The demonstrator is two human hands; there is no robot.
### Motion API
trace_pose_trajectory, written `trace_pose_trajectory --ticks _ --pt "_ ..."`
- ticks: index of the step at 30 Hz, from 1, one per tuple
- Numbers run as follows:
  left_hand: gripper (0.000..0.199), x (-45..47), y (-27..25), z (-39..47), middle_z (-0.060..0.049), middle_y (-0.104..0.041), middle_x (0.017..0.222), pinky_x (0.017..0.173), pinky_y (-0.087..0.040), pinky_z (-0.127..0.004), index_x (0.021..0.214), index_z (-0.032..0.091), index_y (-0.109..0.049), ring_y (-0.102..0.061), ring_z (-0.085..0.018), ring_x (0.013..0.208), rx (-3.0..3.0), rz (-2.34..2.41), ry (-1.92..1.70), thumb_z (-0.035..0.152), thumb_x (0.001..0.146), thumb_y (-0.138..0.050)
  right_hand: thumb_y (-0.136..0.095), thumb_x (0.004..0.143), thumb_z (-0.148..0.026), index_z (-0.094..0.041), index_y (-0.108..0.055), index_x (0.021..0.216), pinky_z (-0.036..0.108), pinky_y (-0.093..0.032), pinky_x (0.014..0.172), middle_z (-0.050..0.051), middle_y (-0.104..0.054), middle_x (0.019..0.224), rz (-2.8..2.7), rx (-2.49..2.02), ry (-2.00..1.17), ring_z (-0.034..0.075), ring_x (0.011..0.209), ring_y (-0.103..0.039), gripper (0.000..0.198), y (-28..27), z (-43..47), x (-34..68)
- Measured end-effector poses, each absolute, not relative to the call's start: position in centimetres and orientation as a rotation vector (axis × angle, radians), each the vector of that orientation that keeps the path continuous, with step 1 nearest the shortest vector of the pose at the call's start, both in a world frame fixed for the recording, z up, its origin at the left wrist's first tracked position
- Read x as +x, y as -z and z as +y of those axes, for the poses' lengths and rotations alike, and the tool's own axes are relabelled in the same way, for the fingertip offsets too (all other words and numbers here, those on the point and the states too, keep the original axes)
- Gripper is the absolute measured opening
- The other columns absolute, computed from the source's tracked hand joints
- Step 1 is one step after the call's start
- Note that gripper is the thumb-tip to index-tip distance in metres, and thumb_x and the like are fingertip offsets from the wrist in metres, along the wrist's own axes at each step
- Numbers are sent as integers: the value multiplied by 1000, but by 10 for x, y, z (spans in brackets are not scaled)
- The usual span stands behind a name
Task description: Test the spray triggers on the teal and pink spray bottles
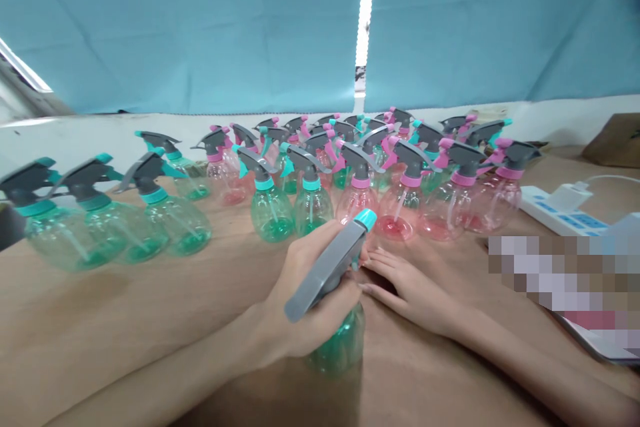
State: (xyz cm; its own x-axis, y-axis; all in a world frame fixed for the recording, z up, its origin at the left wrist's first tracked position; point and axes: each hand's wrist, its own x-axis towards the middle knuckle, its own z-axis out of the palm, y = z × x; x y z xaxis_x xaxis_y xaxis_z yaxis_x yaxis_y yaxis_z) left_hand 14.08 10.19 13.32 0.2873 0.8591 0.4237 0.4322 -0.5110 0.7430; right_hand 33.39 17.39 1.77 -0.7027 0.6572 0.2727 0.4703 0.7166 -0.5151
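Fingers (313, 238) of the left hand (313, 327) are wrapped round the neck of a green spray bottle (340, 347), whose body shows just below them at the lower centre of the frame. The right hand (417, 293) is loosely outstretched, tips close by; I can't tell if they touch it. More spray bottles (273, 217) crowd the bench (240, 273) mid-frame.

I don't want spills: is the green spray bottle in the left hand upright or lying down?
Roughly upright: its gray trigger sprayer is above the left hand, and its green body is below.
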Motion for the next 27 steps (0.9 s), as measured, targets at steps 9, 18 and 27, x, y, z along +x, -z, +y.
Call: trace_pose_trajectory --ticks 9,18,27 --pt "21 143 -130 102 3 -49 72 57 -40 -27 78 23 -46 -44 -13 60 2076 1148 -1181 6 65 -45 -45 93 -48 -21 -51 134 50 -35 108 10 -50 140 -2510 -857 -574 26 131 -43 49 -19 175 334" --pt "30 142 -138 99 2 -50 71 57 -42 -28 90 23 -55 -46 -14 58 2036 1180 -1148 10 64 -46 -46 92 -48 -21 -50 134 49 -37 106 10 -50 139 -2495 -865 -585 28 131 -42 50 -21 174 332" --pt "31 143 -138 98 3 -53 74 59 -45 -27 91 21 -56 -52 -14 62 2038 1212 -1137 11 65 -45 -46 92 -49 -19 -51 134 48 -35 109 10 -47 142 -2489 -886 -592 27 132 -41 52 -20 174 332"
